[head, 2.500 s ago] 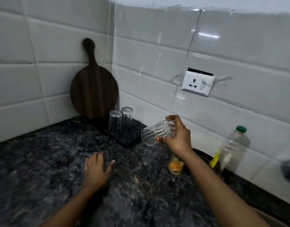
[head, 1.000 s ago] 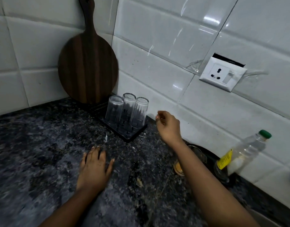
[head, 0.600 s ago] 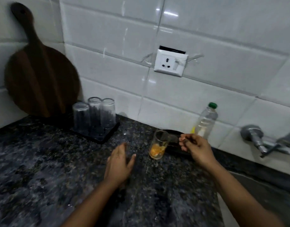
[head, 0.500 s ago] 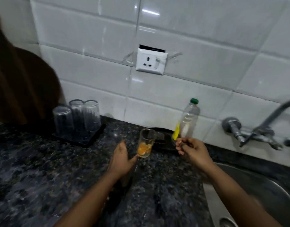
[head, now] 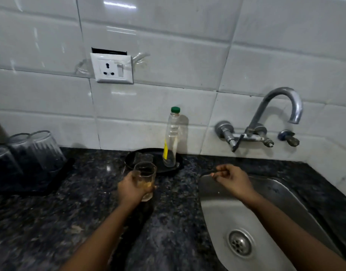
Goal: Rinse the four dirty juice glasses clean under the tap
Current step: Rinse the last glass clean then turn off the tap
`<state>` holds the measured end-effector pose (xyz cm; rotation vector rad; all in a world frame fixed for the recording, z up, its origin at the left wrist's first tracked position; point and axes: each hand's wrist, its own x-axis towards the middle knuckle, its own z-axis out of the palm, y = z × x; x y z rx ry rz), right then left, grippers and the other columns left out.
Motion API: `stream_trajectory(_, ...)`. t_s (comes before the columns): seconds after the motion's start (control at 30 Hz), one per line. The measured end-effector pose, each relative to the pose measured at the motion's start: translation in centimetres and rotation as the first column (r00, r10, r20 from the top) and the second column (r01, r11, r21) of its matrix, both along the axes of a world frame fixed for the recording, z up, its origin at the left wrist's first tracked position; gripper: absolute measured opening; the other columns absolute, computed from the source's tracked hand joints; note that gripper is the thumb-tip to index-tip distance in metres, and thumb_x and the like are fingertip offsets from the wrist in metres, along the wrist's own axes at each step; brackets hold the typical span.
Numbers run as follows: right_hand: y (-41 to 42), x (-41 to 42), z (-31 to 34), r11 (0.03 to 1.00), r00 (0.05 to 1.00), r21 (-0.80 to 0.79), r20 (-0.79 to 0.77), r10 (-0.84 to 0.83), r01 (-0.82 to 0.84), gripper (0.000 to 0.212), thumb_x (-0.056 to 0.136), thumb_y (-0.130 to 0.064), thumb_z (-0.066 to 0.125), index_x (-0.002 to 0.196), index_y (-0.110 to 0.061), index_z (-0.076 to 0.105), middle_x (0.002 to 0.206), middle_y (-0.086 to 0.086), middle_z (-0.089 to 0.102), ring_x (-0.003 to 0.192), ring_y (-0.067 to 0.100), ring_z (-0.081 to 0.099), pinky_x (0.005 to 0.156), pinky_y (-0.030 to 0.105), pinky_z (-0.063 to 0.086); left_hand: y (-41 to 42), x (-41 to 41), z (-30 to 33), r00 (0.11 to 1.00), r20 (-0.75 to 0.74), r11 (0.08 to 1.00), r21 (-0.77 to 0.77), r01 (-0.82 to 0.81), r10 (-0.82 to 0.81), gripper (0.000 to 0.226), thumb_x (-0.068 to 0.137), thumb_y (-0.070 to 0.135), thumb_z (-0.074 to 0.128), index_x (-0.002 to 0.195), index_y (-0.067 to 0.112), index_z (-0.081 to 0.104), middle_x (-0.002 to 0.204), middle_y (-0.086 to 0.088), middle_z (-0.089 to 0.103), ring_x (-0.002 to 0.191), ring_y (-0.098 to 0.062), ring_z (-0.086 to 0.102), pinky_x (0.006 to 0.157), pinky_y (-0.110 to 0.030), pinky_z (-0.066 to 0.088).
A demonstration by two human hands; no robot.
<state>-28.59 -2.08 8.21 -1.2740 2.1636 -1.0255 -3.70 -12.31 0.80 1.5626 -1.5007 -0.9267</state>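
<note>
White tiled wall (head: 168, 45) behind, with a white socket plate (head: 112, 68) set in it. Below, dark speckled stone counter (head: 51, 222); on the right, steel sink (head: 223, 216) with round drain (head: 241, 242). Above the sink, wall-mounted curved steel tap (head: 277, 106), spout end over the basin, no water seen running. At far left, black tray (head: 37, 184) bearing three clear juice glasses (head: 45, 151) standing upside down, close together. Near the wall in the middle, flat black dish (head: 158, 165) holding an upright clear bottle (head: 171, 139) with green cap and yellow label. Left hand (head: 132, 189) wrapped around the dirty glass (head: 145, 178), upright, orange residue in its bottom, just in front of the black dish, left of the sink. Right hand (head: 230, 180) over the sink's back left corner, fingers curled loosely, thumb and forefinger nearly pinched, holding nothing visible.
</note>
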Motion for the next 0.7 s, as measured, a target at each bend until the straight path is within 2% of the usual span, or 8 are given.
stream_trajectory(0.07,-0.6,-2.5,0.1,0.997,0.988,-0.005,-0.131,-0.075,0.075,0.043,0.078,-0.02,0.073,0.114,-0.004,0.057,0.09,0.011,0.065,0.092,0.026,0.062,0.087,0.034,0.046,1.9,-2.0,0.6,0.998,-0.023,0.998,-0.018,0.057,-0.057,0.062,0.049,0.022,0.092,0.103,0.008,0.066,0.093,-0.007,0.07,0.084,-0.02,0.064,0.072,-0.027,0.046)
stream_trajectory(0.17,-1.9,-5.8,0.2,0.989,0.95,-0.053,-0.277,-0.144,0.135,0.059,0.079,-0.022,0.072,0.126,-0.001,0.044,0.104,0.02,0.064,0.102,0.035,0.06,0.085,0.036,0.046,4.4,-5.2,1.8,0.99,-0.064,0.992,-0.03,0.121,-0.122,0.059,0.047,0.02,0.092,0.099,0.012,0.066,0.082,-0.001,0.063,0.076,-0.014,0.057,0.064,-0.02,0.041)
stream_trajectory(0.27,-3.5,-8.8,-0.2,0.992,0.916,-0.056,-0.38,-0.127,0.114,0.071,0.082,-0.021,0.069,0.135,0.003,0.028,0.127,0.027,0.051,0.116,0.041,0.051,0.092,0.039,0.043,6.1,-8.8,2.5,0.983,-0.092,0.987,-0.057,0.151,-0.156,0.051,0.043,0.022,0.093,0.084,0.023,0.063,0.078,0.002,0.065,0.073,-0.012,0.059,0.063,-0.02,0.042)
stream_trajectory(0.4,-6.3,-11.2,-0.1,0.999,0.909,-0.052,-0.417,-0.016,-0.006,0.069,0.085,-0.022,0.065,0.137,0.0,0.026,0.133,0.027,0.044,0.119,0.043,0.048,0.094,0.041,0.041,7.8,-12.4,3.0,0.992,-0.044,0.991,-0.053,0.119,-0.121,0.057,0.04,0.028,0.094,0.09,0.017,0.068,0.083,0.0,0.071,0.076,-0.013,0.063,0.068,-0.026,0.049)
stream_trajectory(0.53,-7.6,-12.4,-0.7,0.996,0.889,-0.025,-0.454,0.061,-0.081,0.059,0.088,-0.018,0.059,0.137,-0.006,0.028,0.13,0.023,0.047,0.115,0.041,0.05,0.088,0.043,0.044,9.9,-15.3,2.9,1.0,-0.024,1.0,-0.023,0.018,-0.018,0.055,0.041,0.025,0.094,0.089,0.016,0.068,0.078,0.001,0.068,0.068,-0.009,0.059,0.06,-0.021,0.045)
stream_trajectory(0.63,-7.9,-13.4,-0.8,0.986,0.905,-0.043,-0.405,0.129,-0.159,0.064,0.085,-0.023,0.064,0.136,-0.009,0.029,0.13,0.021,0.048,0.117,0.039,0.049,0.09,0.043,0.044,11.0,-16.9,2.2,1.0,-0.009,1.0,0.008,-0.023,0.023,0.062,0.032,0.032,0.094,0.087,0.019,0.069,0.086,0.0,0.073,0.076,-0.012,0.066,0.072,-0.031,0.056)
stream_trajectory(0.7,-8.2,-13.6,-0.7,0.979,0.909,-0.073,-0.389,0.15,-0.192,0.063,0.084,-0.028,0.064,0.135,-0.009,0.032,0.128,0.02,0.051,0.116,0.038,0.051,0.089,0.042,0.045,11.4,-17.4,2.1,1.0,0.004,0.999,0.024,-0.03,0.03,0.069,0.027,0.04,0.092,0.09,0.02,0.07,0.088,-0.001,0.074,0.08,-0.014,0.068,0.077,-0.037,0.057)
